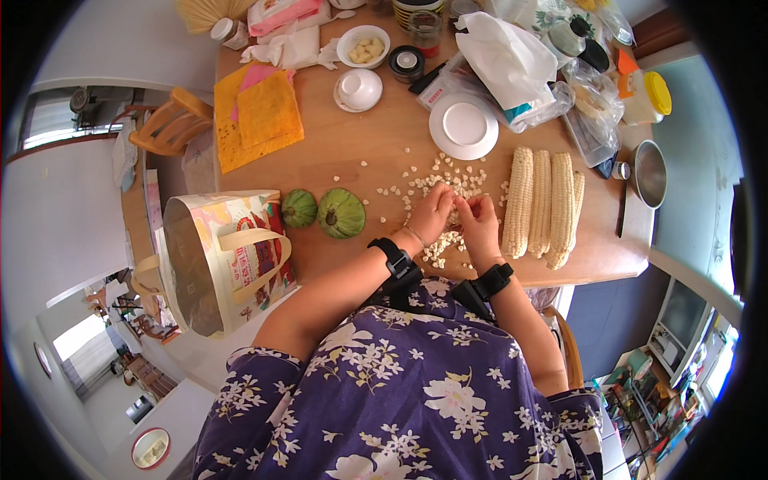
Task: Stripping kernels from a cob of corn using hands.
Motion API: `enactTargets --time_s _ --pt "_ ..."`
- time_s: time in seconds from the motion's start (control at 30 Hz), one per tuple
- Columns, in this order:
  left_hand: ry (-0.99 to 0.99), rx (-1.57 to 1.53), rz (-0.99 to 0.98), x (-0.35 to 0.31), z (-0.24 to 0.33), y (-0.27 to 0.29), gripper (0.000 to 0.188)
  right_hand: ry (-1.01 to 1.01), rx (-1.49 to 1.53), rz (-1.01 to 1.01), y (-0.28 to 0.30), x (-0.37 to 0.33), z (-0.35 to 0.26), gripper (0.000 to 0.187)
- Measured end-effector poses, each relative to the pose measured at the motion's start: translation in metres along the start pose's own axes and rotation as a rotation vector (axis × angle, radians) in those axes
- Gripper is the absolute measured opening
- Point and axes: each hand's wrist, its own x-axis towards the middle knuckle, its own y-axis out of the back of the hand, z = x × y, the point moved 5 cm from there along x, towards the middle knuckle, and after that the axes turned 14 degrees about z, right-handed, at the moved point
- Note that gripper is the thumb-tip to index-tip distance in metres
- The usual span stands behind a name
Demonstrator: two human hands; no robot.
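My left hand (pixel 432 214) and my right hand (pixel 482 230) meet above a scatter of pale kernels (pixel 436 254) on the table. The fingers of both are pinched close together, fingertips nearly touching. Whatever they hold is too small and too covered to make out. Just to the right of my right hand, several white corn cobs (pixel 541 200) lie side by side, lengthwise. Beyond my hands rests a white plate (pixel 464 126), turned upside down. Two round green squashes (pixel 342 213) sit to the left of my left hand.
A large printed shopping bag (pixel 252 240) with handles stands at the table's left edge. Orange cloths (pixel 270 112) lie farther back. A bowl of pale pieces (pixel 364 46), a dark-lidded jar (pixel 406 63), and plastic bags (pixel 506 60) crowd the far side. A metal bowl (pixel 648 174) sits right.
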Motion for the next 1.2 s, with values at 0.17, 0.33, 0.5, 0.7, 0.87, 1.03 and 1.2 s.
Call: enactTargets --time_s 0.17,0.33,0.5,0.7,0.87,1.03,1.2 --pt "-0.013 -0.028 -0.031 0.002 -0.001 -0.002 0.022 0.024 0.027 -0.006 0.001 -0.001 0.0 0.026" --pt "-0.008 -0.003 -0.014 0.005 -0.006 -0.003 0.022 0.085 0.028 -0.008 0.002 0.0 0.001 0.024" --pt "0.044 -0.003 -0.014 0.004 -0.011 0.0 0.026 0.089 0.045 -0.033 0.003 0.0 -0.003 0.022" --pt "0.064 -0.083 -0.04 0.0 -0.015 0.005 0.034 0.037 0.121 -0.089 0.0 -0.002 -0.006 0.017" --pt "0.105 -0.064 -0.128 -0.005 -0.006 0.0 0.035 0.013 0.117 -0.102 0.001 0.0 -0.003 0.017" --pt "-0.059 -0.16 -0.028 -0.004 0.011 0.001 0.029 -0.031 0.129 -0.109 0.0 -0.003 -0.006 0.015" --pt "0.026 -0.085 -0.055 -0.004 0.001 0.001 0.032 -0.013 0.143 -0.084 0.003 -0.001 -0.003 0.019"
